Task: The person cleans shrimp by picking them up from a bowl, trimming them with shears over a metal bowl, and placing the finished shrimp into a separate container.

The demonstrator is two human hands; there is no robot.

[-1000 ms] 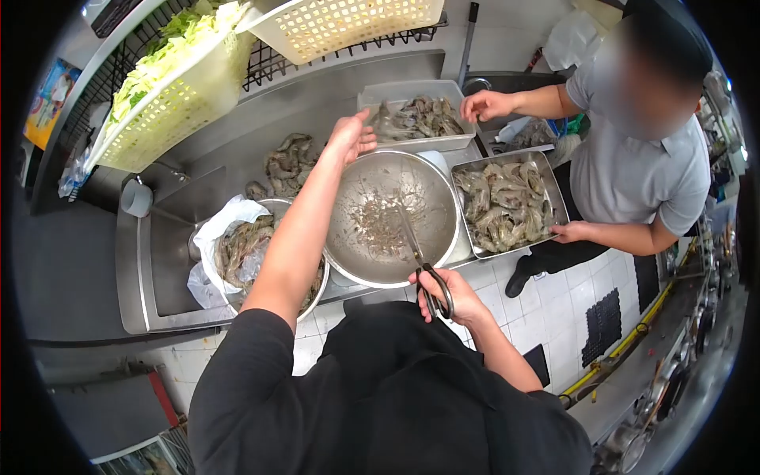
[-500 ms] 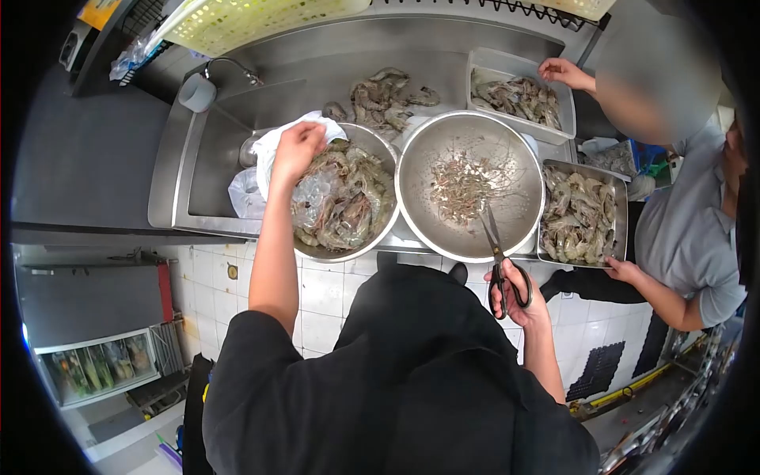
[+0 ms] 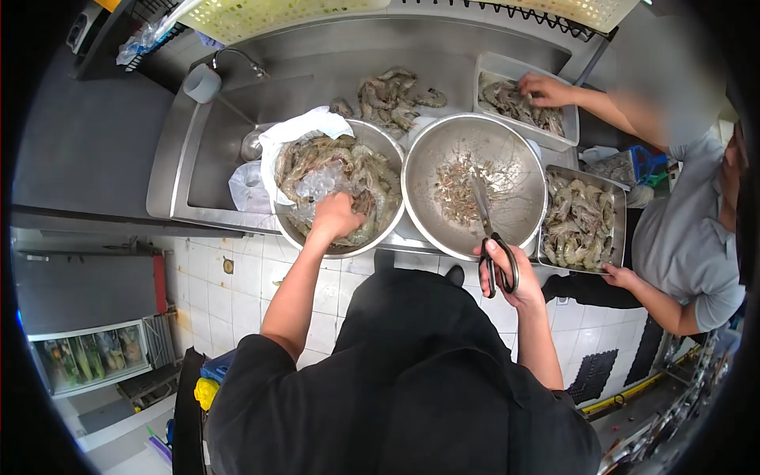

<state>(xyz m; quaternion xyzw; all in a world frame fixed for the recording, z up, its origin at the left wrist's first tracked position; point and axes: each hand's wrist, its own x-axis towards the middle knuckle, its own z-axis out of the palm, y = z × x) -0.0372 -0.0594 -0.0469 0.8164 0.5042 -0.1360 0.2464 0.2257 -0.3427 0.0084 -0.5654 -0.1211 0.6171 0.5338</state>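
My right hand (image 3: 511,273) grips black-handled scissors (image 3: 481,202) by the finger loops. Their blades reach down over a steel bowl (image 3: 427,237) that holds a loose pile of cut shrimp trimmings (image 3: 463,190). In the left steel bowl (image 3: 393,150), grey-brown whole shrimp (image 3: 372,170) lie around clear ice (image 3: 321,184), with a white plastic bag (image 3: 305,124) draped over the rim. My left hand (image 3: 339,218) is down among these shrimp near the bowl's front, fingers curled round a shrimp; the fingertips are partly hidden.
More shrimp (image 3: 388,95) lie on the steel counter behind the bowls. At right, a co-worker's hand (image 3: 546,89) reaches into a pale shrimp tub (image 3: 484,67); their other hand (image 3: 620,275) touches a metal shrimp tray (image 3: 625,198). A sink (image 3: 229,142) lies left.
My left hand has moved from the white bag down into the shrimp. The scissors have shifted slightly up and left, blades closer together. The co-worker's hand has lowered into the tub.
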